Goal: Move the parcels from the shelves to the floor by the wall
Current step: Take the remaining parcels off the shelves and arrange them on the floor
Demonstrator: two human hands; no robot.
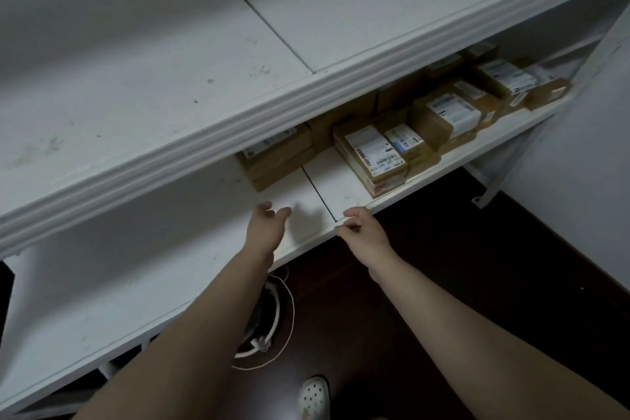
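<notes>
Cardboard parcels [371, 160] beyond your empty, slack left grip [269, 225] and right grip [361, 228] could topple if yanked.

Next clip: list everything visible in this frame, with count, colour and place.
Upper shelf: one, white, scuffed, across the top of the view.
Lower shelf: one, white, beneath the upper shelf.
Parcels: about ten showing, brown cardboard with white labels, on the lower shelf from the middle to the right; some are partly hidden under the upper shelf.
Floor: dark brown, below the shelves.
Cable: one coil, white, on the floor under the lower shelf.
Clog: one, white with holes, at the bottom edge.
Wall: pale grey, on the right.
Left hand: open, over the lower shelf.
Right hand: at the lower shelf's front edge; grip unclear.
</notes>
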